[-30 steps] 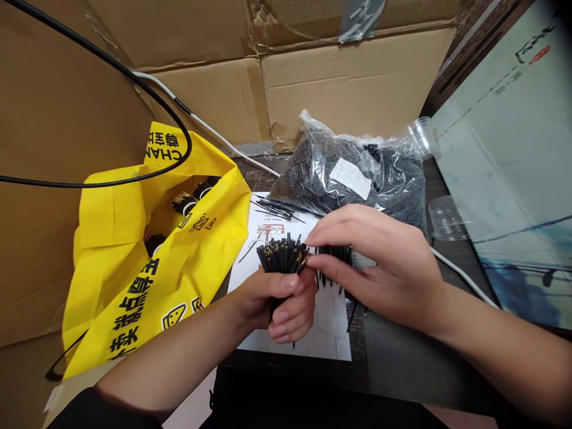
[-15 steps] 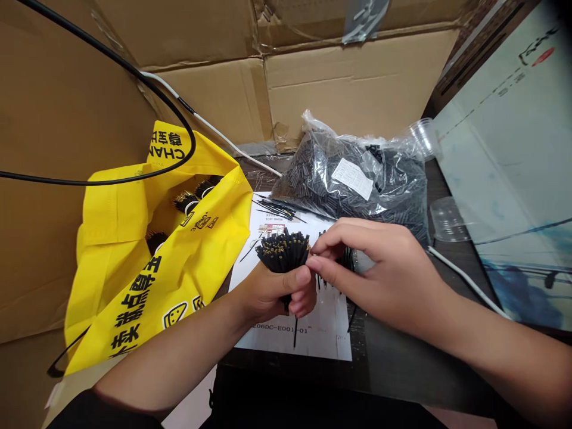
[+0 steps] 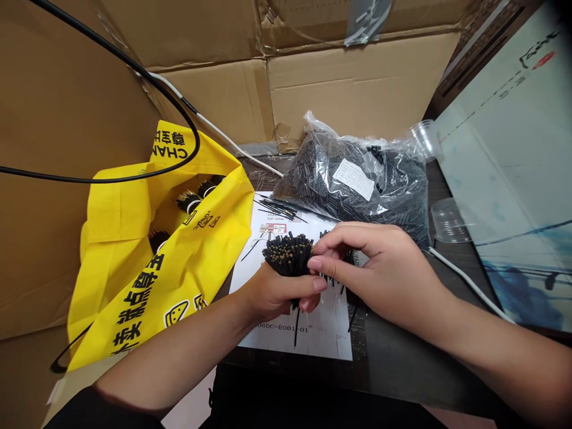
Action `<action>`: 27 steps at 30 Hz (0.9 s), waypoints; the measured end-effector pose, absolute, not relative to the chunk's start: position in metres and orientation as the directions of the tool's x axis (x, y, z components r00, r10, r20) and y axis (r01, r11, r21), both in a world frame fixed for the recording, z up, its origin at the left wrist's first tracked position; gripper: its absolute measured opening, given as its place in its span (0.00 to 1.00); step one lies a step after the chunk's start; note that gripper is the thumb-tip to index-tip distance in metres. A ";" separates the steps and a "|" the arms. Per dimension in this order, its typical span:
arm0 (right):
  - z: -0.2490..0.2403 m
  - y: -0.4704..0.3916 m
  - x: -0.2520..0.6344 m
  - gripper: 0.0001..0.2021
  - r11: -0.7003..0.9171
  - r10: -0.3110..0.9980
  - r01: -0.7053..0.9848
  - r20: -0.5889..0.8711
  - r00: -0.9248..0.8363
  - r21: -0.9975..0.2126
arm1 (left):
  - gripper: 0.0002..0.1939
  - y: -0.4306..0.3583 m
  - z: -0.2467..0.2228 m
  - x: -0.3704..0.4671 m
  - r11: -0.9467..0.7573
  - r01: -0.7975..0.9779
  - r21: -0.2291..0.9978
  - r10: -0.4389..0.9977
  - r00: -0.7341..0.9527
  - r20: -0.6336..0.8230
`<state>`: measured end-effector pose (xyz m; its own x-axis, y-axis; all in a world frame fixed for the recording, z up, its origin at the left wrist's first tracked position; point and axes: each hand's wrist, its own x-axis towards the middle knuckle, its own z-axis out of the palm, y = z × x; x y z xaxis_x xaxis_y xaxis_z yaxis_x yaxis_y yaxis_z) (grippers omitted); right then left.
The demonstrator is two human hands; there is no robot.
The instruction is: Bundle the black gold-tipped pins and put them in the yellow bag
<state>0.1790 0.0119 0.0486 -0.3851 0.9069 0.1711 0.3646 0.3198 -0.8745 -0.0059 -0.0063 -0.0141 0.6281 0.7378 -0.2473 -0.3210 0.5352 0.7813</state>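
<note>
A thick bundle of thin black wires (image 3: 289, 255) with gold-coloured tips stands upright in my left hand (image 3: 281, 290), whose fingers are wrapped round it. One or more strands hang below the fist. Beside the bundle's right edge, my right hand (image 3: 379, 259) has its thumb and forefinger pinched together; what lies between the fingertips is too small to make out. Under both hands is a printed white sheet (image 3: 313, 342). Loose black wires (image 3: 280, 208) lie on its far part, and more are partly hidden behind my right hand.
A clear bag of short black tubes (image 3: 313, 173) sits at the back. At the left, a yellow bag (image 3: 120, 214) holds several tied wire bundles (image 3: 187, 201). Clear plastic cups (image 3: 451, 220) stand at the right. Cardboard (image 3: 357, 83) walls the back; a black cable (image 3: 111, 53) hangs upper left.
My left hand and the bundle have shifted slightly right, with the thumb now stretched further across. My right hand stays pinched near the bundle's edge.
</note>
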 end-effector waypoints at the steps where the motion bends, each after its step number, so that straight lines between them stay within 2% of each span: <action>1: 0.048 0.011 0.179 0.06 0.341 0.898 0.353 0.192 -0.396 -0.871 | 0.15 -0.007 -0.015 -0.005 0.547 -0.345 0.763 0.739 0.626 -0.248; 5: 0.047 0.010 0.179 0.06 0.407 0.859 0.306 0.246 -0.449 -0.861 | 0.23 -0.007 -0.016 -0.004 0.614 -0.377 0.694 0.681 0.697 -0.224; 8: 0.048 0.013 0.182 0.04 0.465 0.802 0.235 0.295 -0.519 -0.853 | 0.24 -0.005 -0.016 -0.008 0.660 -0.373 0.652 0.597 0.787 -0.156; 11: 0.048 0.015 0.184 0.06 0.514 0.754 0.175 0.346 -0.558 -0.839 | 0.24 -0.005 -0.017 -0.012 0.676 -0.388 0.626 0.562 0.822 -0.098; 18: 0.055 0.020 0.190 0.10 0.556 0.659 0.090 0.372 -0.653 -0.827 | 0.10 -0.008 -0.016 -0.012 0.694 -0.441 0.569 0.546 0.838 -0.017; 20: 0.060 0.023 0.196 0.08 0.548 0.685 0.120 0.361 -0.633 -0.828 | 0.09 -0.009 -0.012 -0.011 0.702 -0.476 0.530 0.567 0.824 -0.009; 23: 0.067 0.029 0.208 0.05 0.509 0.797 0.296 0.312 -0.517 -0.808 | 0.07 -0.009 -0.006 -0.010 0.708 -0.504 0.494 0.586 0.810 -0.014; 27: 0.071 0.036 0.223 0.05 0.521 0.823 0.486 0.264 -0.502 -0.702 | 0.06 -0.007 -0.005 -0.010 0.728 -0.500 0.470 0.580 0.814 -0.032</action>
<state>0.2226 0.0363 0.0714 -0.5023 0.8234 0.2640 0.4858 0.5213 -0.7016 -0.0101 -0.0074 -0.0046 0.8139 0.5801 -0.0324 -0.4998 0.7275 0.4700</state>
